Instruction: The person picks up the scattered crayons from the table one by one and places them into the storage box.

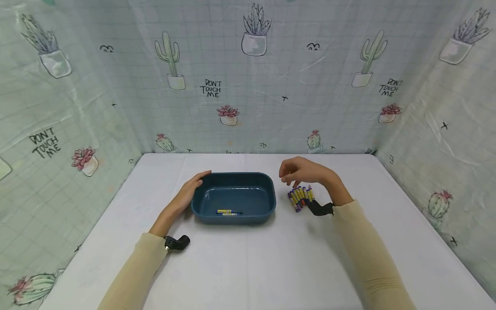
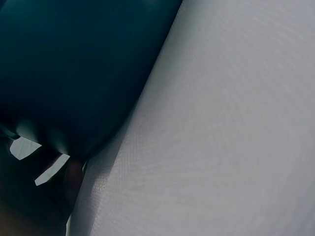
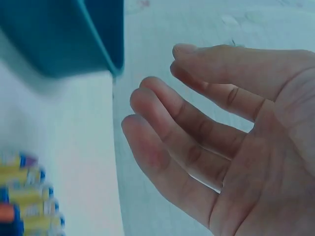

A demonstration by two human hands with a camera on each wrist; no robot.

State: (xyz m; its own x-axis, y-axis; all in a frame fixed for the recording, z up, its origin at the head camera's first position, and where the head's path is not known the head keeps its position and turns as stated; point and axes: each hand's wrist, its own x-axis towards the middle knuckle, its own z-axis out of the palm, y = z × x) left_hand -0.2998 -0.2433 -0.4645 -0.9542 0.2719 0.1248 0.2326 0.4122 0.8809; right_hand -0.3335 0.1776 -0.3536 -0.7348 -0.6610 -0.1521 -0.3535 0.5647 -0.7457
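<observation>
A dark blue rectangular plastic bin stands on the white table, with yellow-wrapped crayons lying on its floor near the front wall. My left hand grips the bin's back left corner, thumb at the rim and fingers along the outside. In the left wrist view the bin's wall fills the upper left, and those fingers are dark beneath it. My right hand hovers right of the bin with loosely bent fingers, nothing between them. Below it lies a row of crayons, several with yellow wrappers and blue bands.
The white table reaches back to a cloth backdrop printed with cacti, which also rises on both sides. Black wrist mounts sit on both forearms, the right one overlapping the crayon row in the head view.
</observation>
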